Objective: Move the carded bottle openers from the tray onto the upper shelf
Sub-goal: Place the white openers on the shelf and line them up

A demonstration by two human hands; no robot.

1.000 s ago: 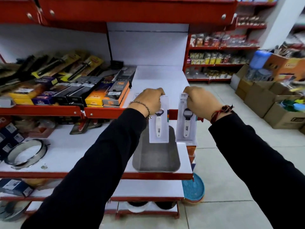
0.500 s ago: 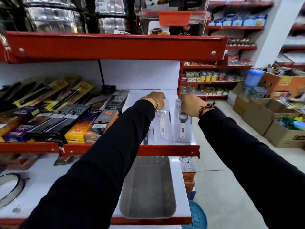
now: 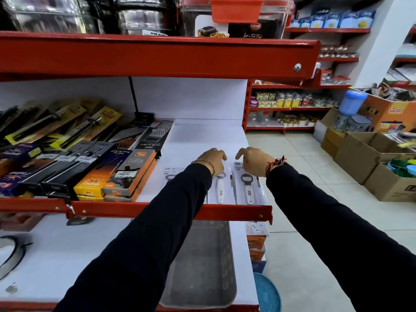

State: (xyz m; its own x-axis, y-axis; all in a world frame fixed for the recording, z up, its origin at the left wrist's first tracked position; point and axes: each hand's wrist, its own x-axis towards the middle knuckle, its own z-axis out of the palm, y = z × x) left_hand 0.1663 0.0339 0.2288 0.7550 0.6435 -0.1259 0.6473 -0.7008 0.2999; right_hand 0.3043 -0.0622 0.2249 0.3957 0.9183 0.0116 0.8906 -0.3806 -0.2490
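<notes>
Now both hands sit over the front of the upper shelf, each above the top end of a carded bottle opener lying flat on the white board. The left hand covers the head of the middle card; its fingers curl downward, and I cannot tell whether they pinch the card or only rest on it. The right hand hovers at the top edge of the right card, fingers bent and loosely spread, thumb pointing inward; contact with the card is likewise hidden beneath the palm. A third card lies just to the left, partly behind the left sleeve. All three rest behind the red front lip of the shelf.

Below, the grey tray on the lower shelf shows no cards in its visible part, so the move looks close to finished.

These packs are probably light, with the weight concentrated in the metal head and plastic handle at the middle. Likely the card backing is thin and bends if taken by a corner, and the clear blister over the opener may be slick. The best hold, I judge, is a pinch at the top edge of the card, thumb under and fingers over, or across the blister where the opener stiffens it.
</notes>
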